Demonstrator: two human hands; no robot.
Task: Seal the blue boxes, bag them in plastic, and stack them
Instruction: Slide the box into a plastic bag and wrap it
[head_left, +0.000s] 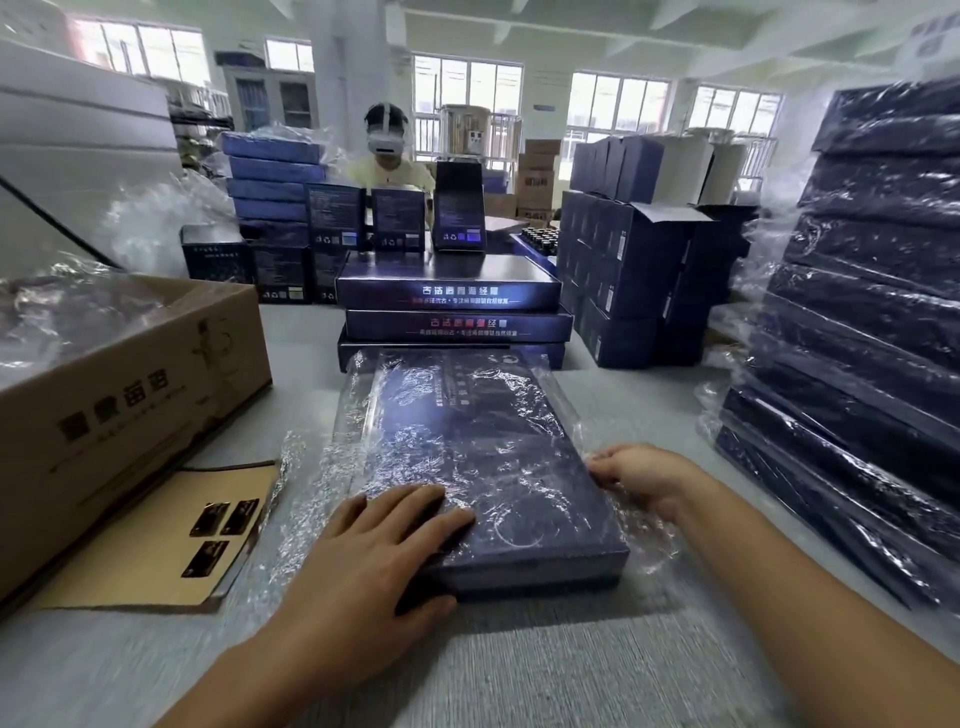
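A flat dark blue box (483, 447) lies on the grey table in front of me, mostly inside a clear plastic bag (306, 462) whose open end hangs loose at the near side. My left hand (374, 551) lies flat on the box's near left corner, fingers straight, thumb against its front edge. My right hand (641, 475) pinches the bag's plastic at the box's right edge. Behind the box stands a pile of three unbagged blue boxes (452, 312). A tall stack of bagged blue boxes (852, 364) rises at the right.
An open cardboard carton (124, 395) holding plastic bags stands at the left, with a brown card (171, 545) carrying dark stickers beside it. Small upright blue boxes (628, 280) crowd the far table. A person in a headset (387, 150) works opposite me.
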